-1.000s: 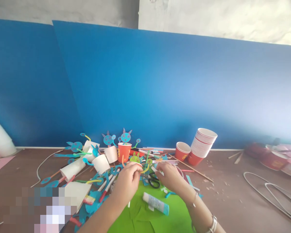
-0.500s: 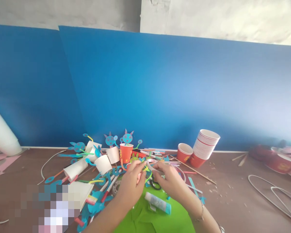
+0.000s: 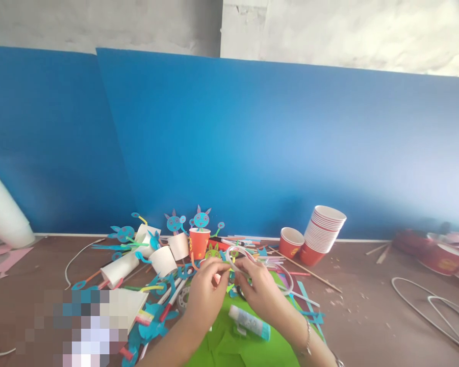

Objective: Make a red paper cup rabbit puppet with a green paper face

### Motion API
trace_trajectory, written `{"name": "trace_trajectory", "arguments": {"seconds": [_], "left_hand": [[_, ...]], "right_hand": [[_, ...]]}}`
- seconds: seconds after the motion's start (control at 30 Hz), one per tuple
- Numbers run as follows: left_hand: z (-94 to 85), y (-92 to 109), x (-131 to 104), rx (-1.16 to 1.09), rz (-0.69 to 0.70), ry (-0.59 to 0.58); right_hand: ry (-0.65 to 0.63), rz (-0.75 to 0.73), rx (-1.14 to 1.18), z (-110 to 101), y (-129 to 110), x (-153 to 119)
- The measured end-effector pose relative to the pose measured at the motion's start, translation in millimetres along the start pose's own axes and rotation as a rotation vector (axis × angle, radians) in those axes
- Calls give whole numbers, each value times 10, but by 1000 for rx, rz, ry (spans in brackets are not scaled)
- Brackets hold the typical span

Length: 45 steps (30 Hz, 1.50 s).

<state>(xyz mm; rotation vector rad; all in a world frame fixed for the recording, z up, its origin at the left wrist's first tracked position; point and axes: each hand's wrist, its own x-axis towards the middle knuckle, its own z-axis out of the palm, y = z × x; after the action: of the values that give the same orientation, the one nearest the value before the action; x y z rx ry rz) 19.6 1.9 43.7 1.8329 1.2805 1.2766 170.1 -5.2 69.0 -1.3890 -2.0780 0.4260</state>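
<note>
My right hand [image 3: 262, 285] is closed around a roll of clear tape [image 3: 229, 257], whose ring stands up above the fingers. Close to the roll's near edge, my left hand [image 3: 208, 290] has thumb and fingertips pinched together; what lies between them is too small to make out. Partly behind my left hand shows a green paper animal head [image 3: 213, 252]. Below both hands a glue stick [image 3: 249, 322] lies on green paper [image 3: 260, 349]. Dark scissor handles [image 3: 240, 291] are mostly hidden by my right hand.
A red paper cup [image 3: 199, 243] bears a blue paper animal. White-bottomed cups [image 3: 162, 261] lie to the left among markers and straws. At the right are a single cup [image 3: 291, 242], a leaning cup stack [image 3: 323, 234], a wooden stick [image 3: 309, 270] and a white cable [image 3: 424, 306].
My right hand has tilted the tape roll, so more of its ring shows. Both hands remain close together, with the left still pinching. The glue stick has not moved.
</note>
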Motion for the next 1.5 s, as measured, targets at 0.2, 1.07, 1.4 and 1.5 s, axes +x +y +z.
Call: {"name": "trace_trajectory", "arguments": {"seconds": [0.2,1.07,1.4,1.5], "left_hand": [[10,-21,20,-64,-43,55],[-11,92,-9,-527,-219,39],[0,25,37,-560,-368,14],[9,48,40,-562,-351,-16]], "right_hand": [[28,5,16,32,-86,-14],[261,172,114,162,-46,-12],[128,189,-36,73,207,62],[151,143,348,93,128,74]]}}
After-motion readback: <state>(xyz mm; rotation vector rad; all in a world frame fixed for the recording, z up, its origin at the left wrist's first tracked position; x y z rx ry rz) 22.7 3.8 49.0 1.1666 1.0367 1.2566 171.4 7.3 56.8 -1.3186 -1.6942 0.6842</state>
